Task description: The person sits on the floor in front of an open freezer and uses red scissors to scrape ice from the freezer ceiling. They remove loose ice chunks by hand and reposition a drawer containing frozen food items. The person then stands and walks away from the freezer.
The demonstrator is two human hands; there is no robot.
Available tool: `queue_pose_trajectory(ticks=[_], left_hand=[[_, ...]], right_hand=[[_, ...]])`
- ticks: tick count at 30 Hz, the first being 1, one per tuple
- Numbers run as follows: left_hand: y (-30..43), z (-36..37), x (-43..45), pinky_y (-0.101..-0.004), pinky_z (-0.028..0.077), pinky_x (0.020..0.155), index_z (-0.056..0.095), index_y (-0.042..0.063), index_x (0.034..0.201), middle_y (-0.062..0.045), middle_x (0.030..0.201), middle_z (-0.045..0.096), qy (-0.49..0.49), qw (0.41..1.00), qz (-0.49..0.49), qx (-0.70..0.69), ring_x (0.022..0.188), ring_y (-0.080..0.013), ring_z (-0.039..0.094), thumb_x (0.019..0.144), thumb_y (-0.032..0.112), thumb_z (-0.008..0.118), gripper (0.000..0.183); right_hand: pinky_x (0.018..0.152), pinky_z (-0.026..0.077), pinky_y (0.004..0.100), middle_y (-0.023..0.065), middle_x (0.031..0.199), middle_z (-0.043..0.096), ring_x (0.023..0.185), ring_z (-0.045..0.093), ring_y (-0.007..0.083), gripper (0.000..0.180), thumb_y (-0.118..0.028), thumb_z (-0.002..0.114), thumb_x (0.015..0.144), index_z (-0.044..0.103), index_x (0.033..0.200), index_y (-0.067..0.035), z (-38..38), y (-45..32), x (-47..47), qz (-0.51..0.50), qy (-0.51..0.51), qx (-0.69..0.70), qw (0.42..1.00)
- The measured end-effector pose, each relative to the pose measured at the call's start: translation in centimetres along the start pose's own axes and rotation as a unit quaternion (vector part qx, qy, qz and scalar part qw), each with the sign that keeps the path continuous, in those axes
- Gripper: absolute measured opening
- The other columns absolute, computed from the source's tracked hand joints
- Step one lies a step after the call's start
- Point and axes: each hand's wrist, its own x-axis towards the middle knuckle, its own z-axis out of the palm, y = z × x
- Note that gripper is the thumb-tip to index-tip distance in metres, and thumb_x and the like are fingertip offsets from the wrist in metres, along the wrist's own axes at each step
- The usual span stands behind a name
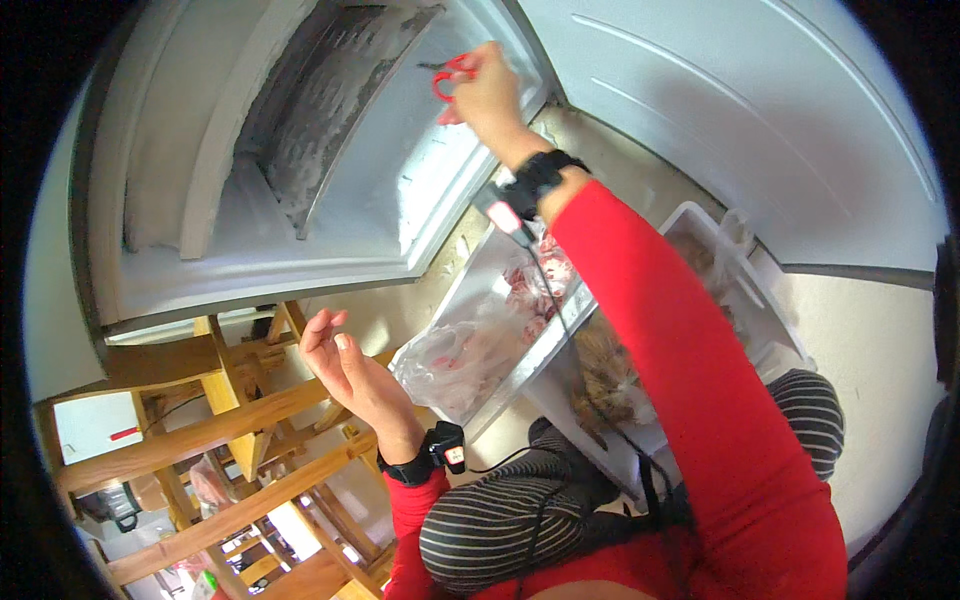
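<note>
My right hand [491, 94] grips the red-handled scissors [444, 84] by the handles. It is raised in front of the freezer compartment [367, 255], and the dark scissor tips point left. Inside that compartment, a frost-coated shelf or plate [330, 105] slopes across the view. My left hand [352, 371] holds nothing, with its fingers apart and slightly curled. It hovers below the compartment's edge, left of a white freezer drawer [517, 379]. Clear plastic bags [457, 360] lie in that drawer, with red and pale pieces [536, 292] that look like frozen meat.
The freezer door [720, 135] stands wide at the upper right. A second drawer [780, 330] on the floor holds bagged brown food [607, 352], partly behind my right arm. Wooden furniture rails [202, 442] fill the lower left. Cables [555, 300] run from my wrist devices.
</note>
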Motion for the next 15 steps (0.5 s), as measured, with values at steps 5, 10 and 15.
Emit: queue_pose_trajectory(ticks=[5,10,15], left_hand=[[-0.7,0.5,-0.4,-0.0327,0.034,0.099,0.049,0.001,0.120,-0.009,0.118,0.051,-0.040,0.999,0.004,0.029,0.108,-0.0177,0.050,0.094,0.014,0.051,0.029],[-0.5,0.1,-0.2,-0.0326,0.034,0.098,0.049,0.001,0.120,-0.009,0.118,0.051,-0.027,0.999,0.010,0.025,0.107,-0.0176,0.049,0.094,0.015,0.051,0.029],[-0.1,-0.2,-0.1,-0.0328,0.034,0.099,0.048,0.001,0.120,-0.009,0.117,0.051,-0.020,0.999,0.011,0.042,0.108,-0.0179,0.049,0.095,0.015,0.051,0.029]], right_hand=[[0.041,0.055,0.0309,0.0290,0.097,0.058,0.055,0.068,0.0325,0.021,0.001,0.053,0.090,0.038,0.104,0.000,-3.7,-0.7,0.4,-0.024,-0.010,-0.032,0.999],[0.039,0.052,0.0280,0.0282,0.095,0.061,0.055,0.069,0.0300,0.023,-0.004,0.058,0.091,0.040,0.106,-0.001,-2.9,-2.2,0.4,-0.046,-0.007,-0.031,0.998],[0.039,0.052,0.0278,0.0262,0.094,0.061,0.055,0.069,0.0299,0.021,-0.003,0.058,0.090,0.041,0.104,-0.002,-3.2,-1.4,0.9,-0.030,-0.031,-0.057,0.997]])
